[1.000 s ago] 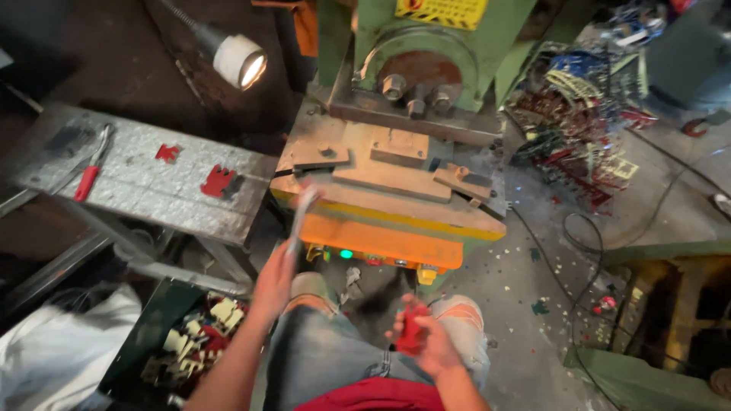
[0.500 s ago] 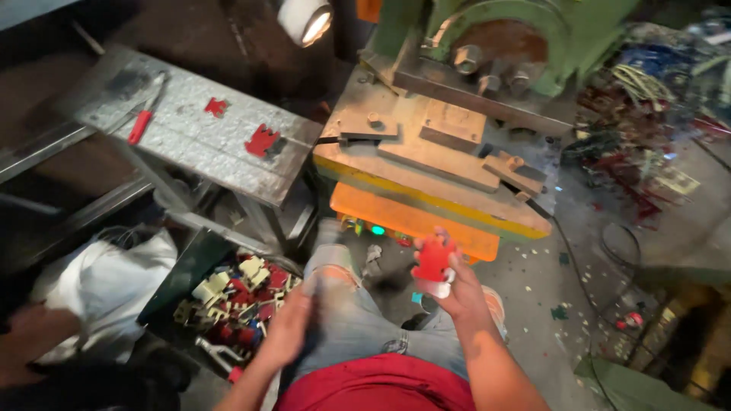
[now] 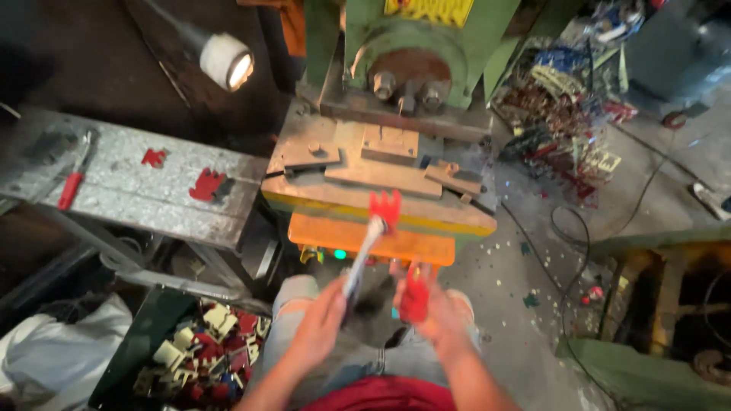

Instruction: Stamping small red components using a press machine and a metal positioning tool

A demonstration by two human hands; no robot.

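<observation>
My left hand (image 3: 324, 323) grips a slim metal tool (image 3: 364, 255) that points up and away, with a small red cut piece (image 3: 386, 207) at its tip, near the front edge of the press table (image 3: 335, 199). My right hand (image 3: 430, 312) holds a stack of red pieces (image 3: 415, 293) just in front of the orange panel (image 3: 426, 247). Both hands hover over my knees, close together.
A green press machine (image 3: 415, 68) stands ahead with a lamp (image 3: 228, 61) on its left. A grey metal bench (image 3: 122, 202) at left carries two red pieces and a red-handled tool (image 3: 70, 186). A bin of red and cream scraps (image 3: 202, 354) sits low left. Cables and scrap litter the right floor.
My left hand has come back up from beside my thigh with the tool, now carrying a red piece at its tip. The right hand stays near the orange panel. The view has swung right.
</observation>
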